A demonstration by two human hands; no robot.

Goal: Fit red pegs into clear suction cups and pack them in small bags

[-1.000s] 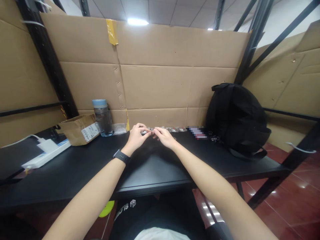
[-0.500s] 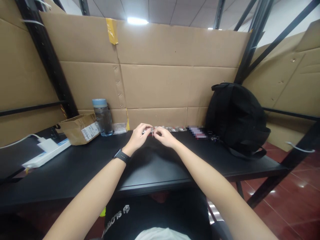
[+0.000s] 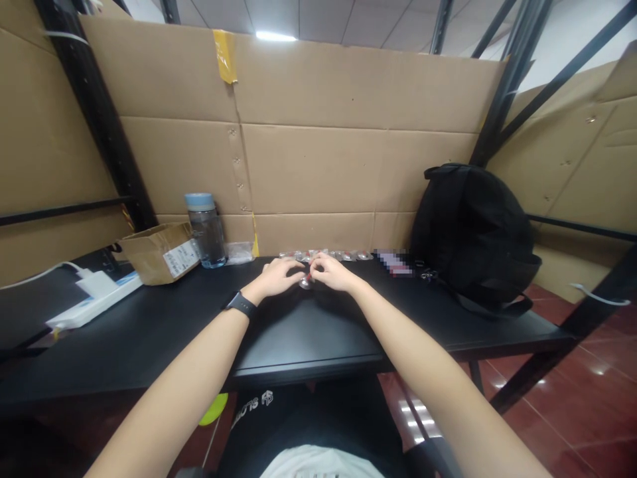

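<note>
A small shiny packet [image 3: 305,283] with a bit of red on it is at my fingertips, low over the black table. My right hand [image 3: 332,272] pinches its upper part between thumb and index finger. From the other side, my left hand [image 3: 279,276] has its thumb and curled fingers at the same packet; its exact grip is partly hidden. Behind my hands, several similar clear packets [image 3: 348,255] with silvery and red contents lie in a row along the cardboard wall. A dark watch [image 3: 241,304] is on my left wrist.
To the left stand a blue-lidded bottle [image 3: 206,232], an open cardboard box [image 3: 159,255] and a white power strip [image 3: 94,302] with a plugged-in charger. A clear plastic bag [image 3: 239,252] lies by the wall. A black backpack [image 3: 472,232] and a blurred flat item [image 3: 393,263] are on the right.
Both hands have come slightly down toward me, away from the row of packets. The shiny packet between them now shows more clearly below my fingertips.
</note>
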